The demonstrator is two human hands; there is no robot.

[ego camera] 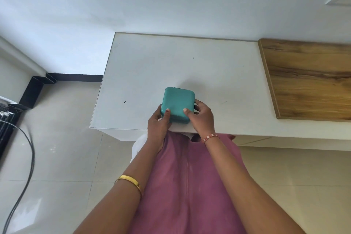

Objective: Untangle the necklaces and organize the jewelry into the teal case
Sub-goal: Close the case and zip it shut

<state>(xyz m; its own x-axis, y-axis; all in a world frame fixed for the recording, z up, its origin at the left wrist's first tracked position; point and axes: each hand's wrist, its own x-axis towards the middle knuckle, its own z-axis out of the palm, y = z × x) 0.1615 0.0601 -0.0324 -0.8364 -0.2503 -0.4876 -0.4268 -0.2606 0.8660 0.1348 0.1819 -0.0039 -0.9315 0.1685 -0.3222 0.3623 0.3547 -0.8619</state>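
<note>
A small square teal case [178,100] with rounded corners sits closed near the front edge of a white table [171,66]. My left hand [158,125] grips its near left corner, thumb resting on the lid. My right hand [201,118] holds the near right side, thumb on the lid and fingers wrapped around the right wall. No necklaces or other loose jewelry are in view.
A wooden board [311,80] covers the table's right part. White wall stands behind the table. Tiled floor lies to the left, with a black cable [28,150] and a dark rack [5,118] at the far left edge.
</note>
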